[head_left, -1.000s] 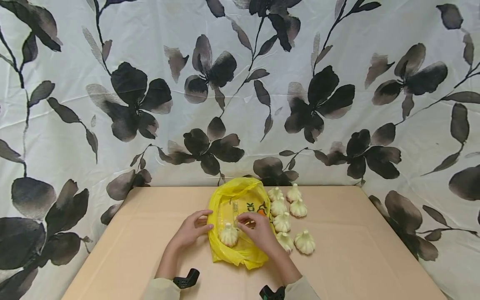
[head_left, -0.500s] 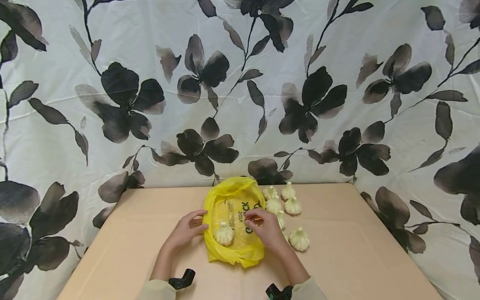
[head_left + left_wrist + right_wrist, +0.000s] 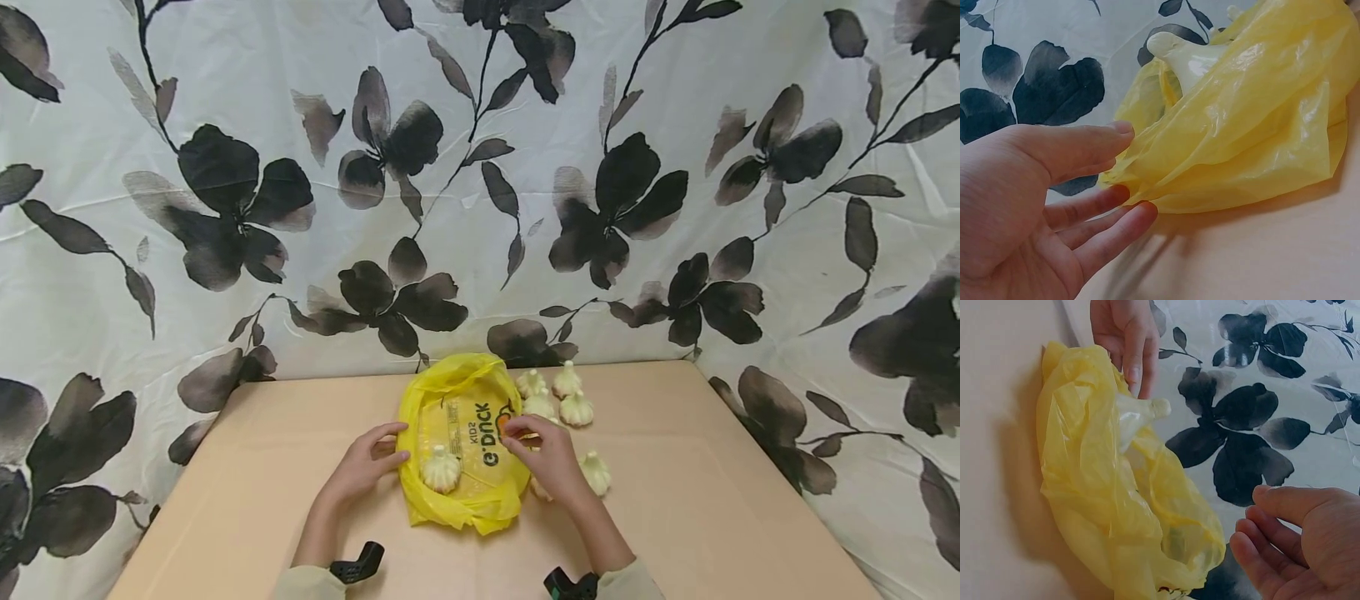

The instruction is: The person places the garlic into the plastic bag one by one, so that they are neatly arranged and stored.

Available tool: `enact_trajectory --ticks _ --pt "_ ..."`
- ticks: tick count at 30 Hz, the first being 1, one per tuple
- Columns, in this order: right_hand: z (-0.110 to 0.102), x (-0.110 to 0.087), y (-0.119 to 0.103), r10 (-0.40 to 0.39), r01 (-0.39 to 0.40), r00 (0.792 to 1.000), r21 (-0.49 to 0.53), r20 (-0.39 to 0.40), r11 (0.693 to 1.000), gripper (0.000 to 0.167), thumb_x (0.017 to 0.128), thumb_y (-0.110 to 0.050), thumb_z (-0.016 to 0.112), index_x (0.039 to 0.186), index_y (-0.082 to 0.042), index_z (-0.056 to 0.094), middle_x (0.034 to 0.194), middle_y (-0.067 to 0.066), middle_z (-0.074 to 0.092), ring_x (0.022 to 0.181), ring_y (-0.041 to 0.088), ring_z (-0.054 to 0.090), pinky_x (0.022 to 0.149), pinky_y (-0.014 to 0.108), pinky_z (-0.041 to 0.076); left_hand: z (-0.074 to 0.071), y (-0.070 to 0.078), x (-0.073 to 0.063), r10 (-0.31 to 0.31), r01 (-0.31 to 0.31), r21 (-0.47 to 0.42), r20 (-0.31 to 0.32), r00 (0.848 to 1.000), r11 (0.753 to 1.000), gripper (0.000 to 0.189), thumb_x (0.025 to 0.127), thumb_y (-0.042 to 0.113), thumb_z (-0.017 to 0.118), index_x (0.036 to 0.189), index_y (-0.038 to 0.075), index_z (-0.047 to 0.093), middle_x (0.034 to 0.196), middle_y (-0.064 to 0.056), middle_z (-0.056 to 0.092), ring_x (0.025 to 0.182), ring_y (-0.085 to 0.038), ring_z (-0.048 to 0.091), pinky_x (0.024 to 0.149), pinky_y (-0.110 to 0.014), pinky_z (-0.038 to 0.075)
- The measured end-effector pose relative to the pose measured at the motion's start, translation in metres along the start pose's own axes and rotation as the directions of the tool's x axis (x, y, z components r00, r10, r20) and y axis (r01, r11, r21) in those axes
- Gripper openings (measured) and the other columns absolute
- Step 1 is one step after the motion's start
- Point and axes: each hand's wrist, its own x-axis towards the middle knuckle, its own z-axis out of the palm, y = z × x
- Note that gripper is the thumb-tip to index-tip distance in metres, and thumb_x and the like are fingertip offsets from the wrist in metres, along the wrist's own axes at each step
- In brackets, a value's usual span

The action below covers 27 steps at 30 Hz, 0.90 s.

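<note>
A yellow plastic bag (image 3: 465,512) with printed lettering lies with its mouth spread wide on the table. One garlic bulb (image 3: 441,469) sits inside it, its pale stem poking above the rim in both wrist views. My left hand (image 3: 367,458) is at the bag's left edge, its fairly straight fingertips touching the plastic; in the left wrist view the thumb (image 3: 1094,140) stays apart from the fingers. Over the bag's right side hovers my right hand (image 3: 546,457), fingers loosely bent, nothing between them. In the right wrist view, a gap separates this hand (image 3: 1316,544) from the plastic.
Several more garlic bulbs stand right of the bag, including one at the back (image 3: 567,379) and one (image 3: 596,472) partly behind my right forearm. A white floral cloth (image 3: 480,167) hangs behind the beige table (image 3: 712,500). Each wrist wears a black device.
My right hand has drawn back rightward from near the garlic bulb in the bag to the bag's right side, uncovering more lettering. My left hand stays at the left edge. The head view has shifted slightly.
</note>
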Motion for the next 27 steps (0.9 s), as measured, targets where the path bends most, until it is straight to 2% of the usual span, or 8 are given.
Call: enact_trajectory --ticks 5,12,18,23,27 --pt "-0.006 0.001 0.005 0.049 -0.05 0.999 -0.028 -0.021 0.998 0.02 0.083 -0.009 0.075 0.098 -0.022 0.072 0.095 -0.001 0.07 0.089 0.014 0.067 0.077 0.023 0.057 -0.002 -0.002 0.005 0.007 -0.007 0.011 0.0 1.0 1.0 0.052 0.087 0.026 0.072 0.134 0.017 0.054 0.14 -0.015 0.052 0.123 -0.035 0.057 0.1 -0.049 0.049" --pt "-0.013 0.0 0.012 0.044 -0.046 0.997 -0.03 -0.066 0.998 0.019 0.082 -0.003 0.074 0.099 -0.011 0.073 0.093 0.0 0.07 0.087 0.016 0.067 0.075 0.022 0.057 -0.004 -0.003 0.01 0.011 -0.011 0.027 0.008 1.0 1.0 0.052 0.087 0.027 0.072 0.135 0.017 0.054 0.138 -0.016 0.054 0.122 -0.035 0.058 0.1 -0.049 0.049" --pt "-0.018 -0.005 0.016 0.056 -0.059 0.995 -0.046 -0.079 0.997 0.021 0.083 -0.005 0.074 0.096 -0.021 0.072 0.094 0.002 0.071 0.088 0.016 0.068 0.074 0.022 0.057 -0.005 -0.001 0.007 0.016 -0.016 0.007 0.016 1.0 1.0 0.052 0.088 0.026 0.071 0.136 0.015 0.053 0.142 -0.016 0.05 0.124 -0.036 0.056 0.1 -0.05 0.048" --pt "-0.023 -0.009 0.02 0.048 -0.055 0.994 -0.075 -0.097 0.996 0.019 0.083 -0.006 0.074 0.097 -0.018 0.072 0.092 0.003 0.071 0.087 0.017 0.067 0.076 0.031 0.059 -0.004 -0.001 0.007 0.016 -0.017 0.011 0.016 1.0 1.0 0.053 0.088 0.026 0.071 0.136 0.014 0.052 0.143 -0.017 0.049 0.124 -0.037 0.056 0.101 -0.052 0.047" --pt "-0.027 -0.013 0.024 0.035 -0.048 0.992 -0.106 -0.117 0.993 0.019 0.082 -0.007 0.075 0.096 -0.018 0.072 0.09 0.002 0.071 0.085 0.013 0.067 0.075 0.03 0.059 -0.002 -0.002 0.009 0.007 -0.007 0.021 0.014 1.0 1.0 0.053 0.088 0.027 0.071 0.136 0.015 0.052 0.142 -0.016 0.05 0.124 -0.037 0.056 0.101 -0.052 0.047"
